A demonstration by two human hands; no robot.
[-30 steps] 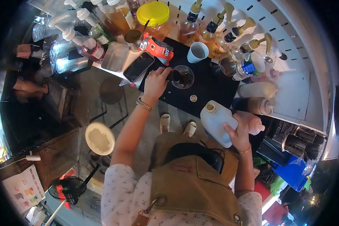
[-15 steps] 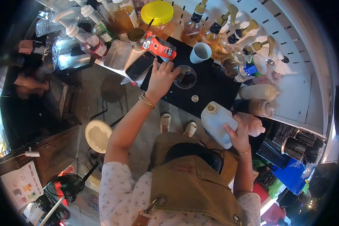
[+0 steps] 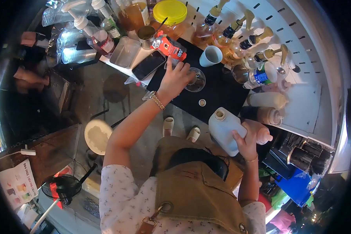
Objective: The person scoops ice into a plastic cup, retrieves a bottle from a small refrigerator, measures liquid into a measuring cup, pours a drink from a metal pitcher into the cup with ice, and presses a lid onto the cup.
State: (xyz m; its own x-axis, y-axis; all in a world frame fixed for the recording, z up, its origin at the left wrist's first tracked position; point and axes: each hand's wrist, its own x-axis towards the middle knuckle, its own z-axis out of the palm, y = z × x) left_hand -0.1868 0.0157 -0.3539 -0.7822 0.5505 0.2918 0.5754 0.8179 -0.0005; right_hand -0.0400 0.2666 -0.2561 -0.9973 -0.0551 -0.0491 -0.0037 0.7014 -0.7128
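Observation:
My left hand (image 3: 176, 80), with a gold watch on the wrist, reaches over the black mat. Its fingers are stretched and apart, with the fingertips at the left rim of a clear cup (image 3: 197, 82); whether they press on it I cannot tell. Just beyond the fingers lies a red pouch (image 3: 171, 46). My right hand (image 3: 246, 142) is closed around the handle of a white plastic jug (image 3: 223, 126), which leans with its uncapped mouth pointing up and away from me. A small round cap (image 3: 202, 102) lies on the mat between cup and jug.
A pale paper cup (image 3: 211, 56) stands behind the clear cup. Pump bottles (image 3: 223, 37) line the back, with squeeze bottles (image 3: 267, 100) on the right. A phone (image 3: 148, 65), a plastic tub (image 3: 125, 52) and a yellow-lidded jar (image 3: 170, 12) are at the left. A round stool (image 3: 98, 136) stands below.
My left hand has moved a little to the right, closer over the clear cup's rim. My right hand and the jug stay nearly in place. The view has shifted slightly.

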